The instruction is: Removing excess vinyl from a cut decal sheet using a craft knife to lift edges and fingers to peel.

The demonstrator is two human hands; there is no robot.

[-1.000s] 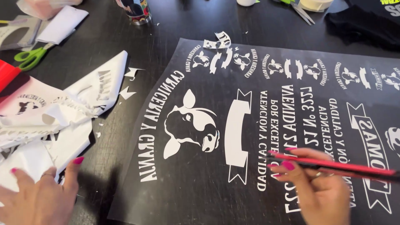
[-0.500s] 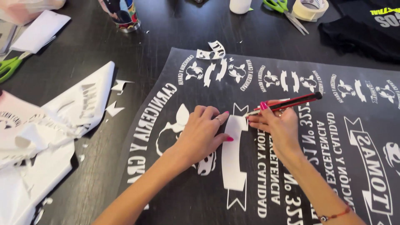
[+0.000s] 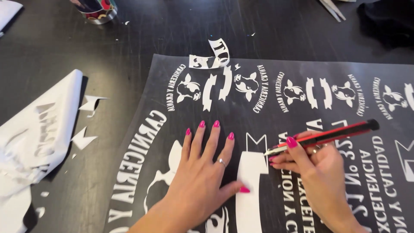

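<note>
A large dark vinyl sheet (image 3: pixel 276 99) with white cow-head emblems, ribbons and lettering lies on the black table. My left hand (image 3: pixel 202 172) rests flat on it with fingers spread, its thumb touching the edge of a white ribbon shape (image 3: pixel 252 181). My right hand (image 3: pixel 315 168) grips a red and black utility knife (image 3: pixel 327 136) like a pen. The blade tip touches the sheet at the ribbon's upper right corner. A curled strip of peeled white vinyl (image 3: pixel 213 56) sits at the sheet's far edge.
A heap of peeled white vinyl waste (image 3: pixel 36 138) lies to the left, with small white scraps (image 3: pixel 86 121) beside it. A patterned cup (image 3: pixel 97 8) stands at the top left. Scissor blades (image 3: pixel 332 6) and dark cloth (image 3: pixel 388 21) show at the top right.
The view has closed in on the ribbon. My left hand has flattened and slid down beside the ribbon. The knife tip has come down to the ribbon's upper corner.
</note>
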